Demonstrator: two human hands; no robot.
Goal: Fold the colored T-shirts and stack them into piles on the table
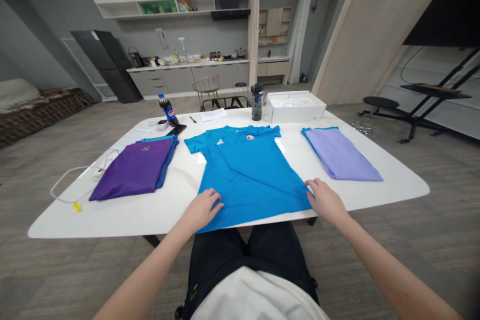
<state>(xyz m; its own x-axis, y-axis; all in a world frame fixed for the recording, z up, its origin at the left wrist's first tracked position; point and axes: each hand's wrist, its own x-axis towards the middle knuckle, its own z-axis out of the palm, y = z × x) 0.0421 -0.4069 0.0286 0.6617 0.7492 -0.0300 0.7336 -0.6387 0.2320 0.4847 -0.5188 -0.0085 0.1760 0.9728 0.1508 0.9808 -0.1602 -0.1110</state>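
Observation:
A blue short-sleeved T-shirt [249, 175] lies spread out on the white table [180, 215], its collar towards the far side and its hem along the near edge. Small white and red marks show on its chest. My left hand [202, 208] rests on the shirt's lower left edge, thumb and fingers apart. At the lower right edge, my right hand [325, 199] touches the cloth with bent fingers, a gap showing between thumb and fingers. Neither hand visibly pinches the fabric.
Left of the shirt is a folded purple and blue clothes stack [135, 167], beside a white cable [71, 172]. A folded lilac garment [343, 155] lies right. Behind stand a cola bottle [168, 110], a dark water bottle [257, 102] and a white box [296, 110].

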